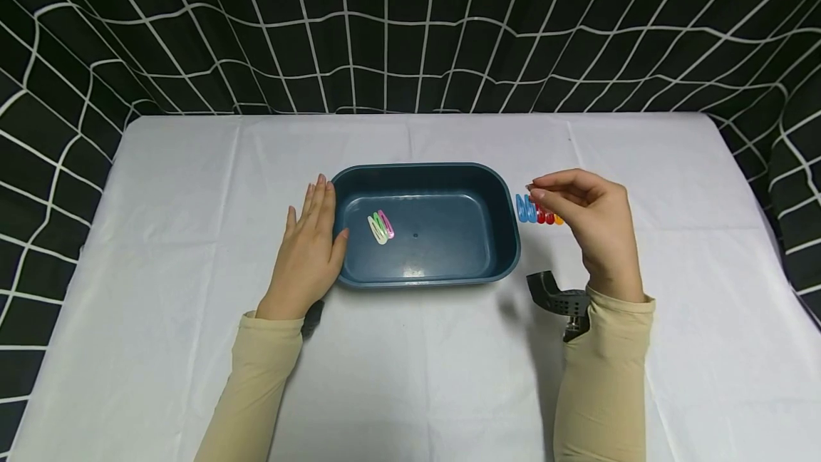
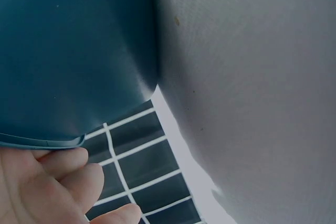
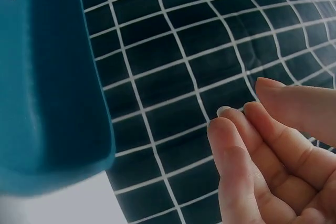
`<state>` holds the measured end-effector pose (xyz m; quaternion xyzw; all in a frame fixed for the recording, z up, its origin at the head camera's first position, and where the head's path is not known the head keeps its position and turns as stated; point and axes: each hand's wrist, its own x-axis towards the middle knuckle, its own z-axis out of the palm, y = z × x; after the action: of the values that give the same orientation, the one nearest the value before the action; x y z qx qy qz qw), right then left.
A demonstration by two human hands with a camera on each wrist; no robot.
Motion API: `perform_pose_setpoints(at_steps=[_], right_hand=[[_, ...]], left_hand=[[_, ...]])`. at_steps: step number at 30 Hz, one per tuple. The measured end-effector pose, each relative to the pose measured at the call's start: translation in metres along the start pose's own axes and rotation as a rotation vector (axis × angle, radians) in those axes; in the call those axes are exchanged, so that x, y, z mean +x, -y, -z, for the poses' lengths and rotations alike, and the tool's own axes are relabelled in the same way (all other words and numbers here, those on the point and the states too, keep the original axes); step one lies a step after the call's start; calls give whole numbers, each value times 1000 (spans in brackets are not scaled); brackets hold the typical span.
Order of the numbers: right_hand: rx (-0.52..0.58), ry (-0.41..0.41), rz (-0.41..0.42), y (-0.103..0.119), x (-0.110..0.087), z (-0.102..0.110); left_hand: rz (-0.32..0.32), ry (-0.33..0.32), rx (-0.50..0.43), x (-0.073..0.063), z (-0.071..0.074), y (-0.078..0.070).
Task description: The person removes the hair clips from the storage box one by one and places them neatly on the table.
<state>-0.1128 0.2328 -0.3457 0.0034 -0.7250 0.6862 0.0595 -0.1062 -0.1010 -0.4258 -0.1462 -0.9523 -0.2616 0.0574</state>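
The left hand lay straight-fingered against the bin; the right hand, fingertips parted, hovered by hair clips toward the bench's right edge, where careless pinching risked scattering them.

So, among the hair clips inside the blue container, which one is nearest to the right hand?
The pink clip, at the right end of the group in the container; the green one is in the middle and the pale one farthest left.
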Motion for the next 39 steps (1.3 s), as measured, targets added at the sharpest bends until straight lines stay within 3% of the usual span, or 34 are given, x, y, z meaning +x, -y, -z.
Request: perform_pose_setpoints(at_steps=[18, 33, 39], right_hand=[[-207, 152, -12, -8, 3, -34], [-216, 204, -51, -11, 4, -44], [-275, 259, -77, -8, 14, -58]], left_hand=[[2, 2, 5, 0, 1, 0], [-1, 9, 3, 1, -1, 0], [-7, 1, 12, 1, -1, 1]])
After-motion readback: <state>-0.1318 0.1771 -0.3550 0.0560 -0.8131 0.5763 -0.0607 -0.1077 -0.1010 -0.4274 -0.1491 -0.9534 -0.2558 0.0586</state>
